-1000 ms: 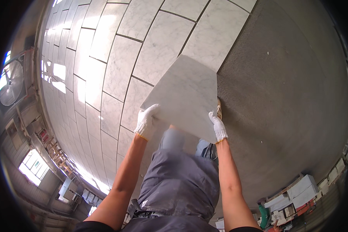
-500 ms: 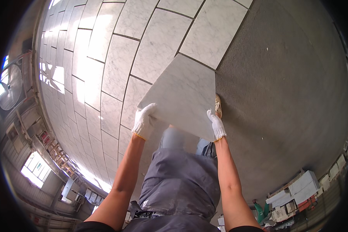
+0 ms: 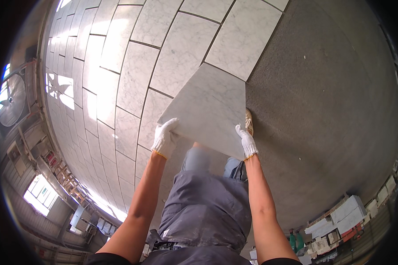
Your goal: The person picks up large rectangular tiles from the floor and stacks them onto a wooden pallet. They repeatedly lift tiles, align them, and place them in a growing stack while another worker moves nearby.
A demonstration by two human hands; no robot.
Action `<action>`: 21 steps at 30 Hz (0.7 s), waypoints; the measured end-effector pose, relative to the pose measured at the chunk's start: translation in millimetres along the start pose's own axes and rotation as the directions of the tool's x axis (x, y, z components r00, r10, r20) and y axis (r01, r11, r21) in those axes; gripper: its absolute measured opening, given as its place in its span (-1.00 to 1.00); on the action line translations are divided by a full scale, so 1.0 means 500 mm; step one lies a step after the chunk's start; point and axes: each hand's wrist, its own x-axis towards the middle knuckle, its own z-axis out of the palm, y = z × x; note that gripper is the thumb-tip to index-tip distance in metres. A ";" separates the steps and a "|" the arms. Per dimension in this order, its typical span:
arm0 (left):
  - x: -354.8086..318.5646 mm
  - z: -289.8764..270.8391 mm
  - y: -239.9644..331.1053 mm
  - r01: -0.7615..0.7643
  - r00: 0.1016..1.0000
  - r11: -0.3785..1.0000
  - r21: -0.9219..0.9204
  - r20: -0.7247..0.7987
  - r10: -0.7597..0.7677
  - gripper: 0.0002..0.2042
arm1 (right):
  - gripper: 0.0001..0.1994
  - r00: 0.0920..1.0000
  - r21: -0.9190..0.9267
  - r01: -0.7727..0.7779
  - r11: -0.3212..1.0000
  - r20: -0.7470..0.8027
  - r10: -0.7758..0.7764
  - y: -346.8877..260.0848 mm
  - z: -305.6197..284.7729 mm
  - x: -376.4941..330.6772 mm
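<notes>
Between my gloved hands is a large white marble tile with faint grey veining, its near edge raised toward me. My left hand, in a white knit glove, grips the tile's near left corner with the thumb on top. My right hand wraps the right edge near the corner closest to me; its lower fingers are hidden beneath. The tile's far edge meets the laid tile ahead of it. I cannot tell whether it rests on the floor there.
Rows of laid marble tiles with dark gaps cover the left side. Bare grey floor spreads to the right. My shoe stands beside the tile. A large fan is at far left; stacked slabs stand at lower right.
The tile and both hands have stayed nearly in place, still gripping. Only a very slight shift of the whole view shows.
</notes>
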 end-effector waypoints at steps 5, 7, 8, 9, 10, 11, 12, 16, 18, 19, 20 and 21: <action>0.000 0.003 0.010 0.000 1.000 1.000 0.015 0.003 0.000 -0.93 | -0.62 1.000 -0.038 0.005 0.999 -0.026 -0.006 0.015 -0.015 0.017; -0.001 0.005 0.012 0.015 1.000 1.000 0.014 -0.010 -0.015 -0.94 | -0.61 0.999 -0.048 -0.002 0.999 -0.034 0.000 0.019 -0.019 0.020; -0.001 0.005 0.012 0.025 0.999 1.000 0.013 -0.024 -0.025 -0.94 | -0.61 0.998 -0.122 0.014 0.992 -0.064 -0.022 0.020 -0.020 0.023; -0.001 0.005 0.010 0.037 0.999 0.999 0.012 -0.038 -0.036 -0.94 | -0.61 0.999 -0.058 -0.010 0.998 -0.048 0.008 0.021 -0.021 0.024; -0.001 0.004 0.008 0.029 0.999 1.000 -0.004 -0.026 -0.029 -0.94 | -0.61 0.999 -0.064 -0.012 0.998 -0.052 0.009 0.022 -0.023 0.028; 0.000 0.002 0.004 0.022 1.000 1.000 -0.020 -0.015 -0.022 -0.94 | -0.61 0.998 -0.070 -0.016 0.997 -0.061 0.011 0.023 -0.024 0.030; 0.001 -0.001 0.001 0.014 1.000 0.999 -0.043 0.002 -0.014 -0.94 | -0.61 0.998 -0.077 -0.021 0.997 -0.068 0.015 0.024 -0.026 0.034; 0.013 -0.019 -0.012 0.019 0.999 1.000 -0.003 -0.034 -0.019 -0.92 | -0.60 0.995 -0.111 -0.044 0.993 -0.097 0.033 0.034 -0.043 0.048; 0.021 -0.029 -0.012 0.034 0.997 0.998 0.044 -0.075 -0.030 -0.90 | -0.59 0.992 -0.145 -0.058 0.988 -0.116 0.041 0.043 -0.057 0.060; 0.024 -0.032 -0.011 0.021 0.999 0.998 0.052 -0.043 -0.019 -0.90 | -0.59 0.991 -0.174 -0.065 0.983 -0.124 0.044 0.046 -0.064 0.067; 0.027 -0.035 -0.009 0.014 0.999 0.998 0.056 -0.041 -0.011 -0.89 | -0.59 0.989 -0.215 -0.075 0.974 -0.138 0.046 0.049 -0.070 0.076; 0.025 -0.034 -0.010 0.007 0.999 0.998 0.058 -0.040 -0.005 -0.88 | -0.43 0.987 -0.319 -0.090 0.943 -0.153 0.042 0.051 -0.074 0.085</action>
